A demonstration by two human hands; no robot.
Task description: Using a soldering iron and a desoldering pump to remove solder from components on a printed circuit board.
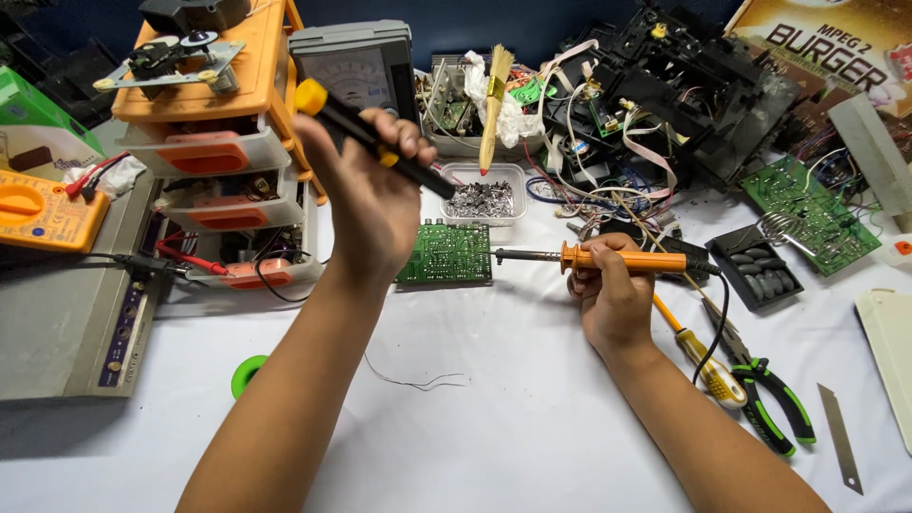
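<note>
Could not make out the tip of the black tool [375, 138] against the clear tray of metal bits [481, 199]. Lost the grey case [66, 313] and cream panel [891, 351] past the frame's edges. Saw both forearms cut off at the bottom.

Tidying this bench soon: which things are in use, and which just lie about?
In use:
left hand holding black tool with yellow cap
right hand holding orange soldering iron
small green circuit board

Lying about:
pliers
brush
yellow multimeter
</note>
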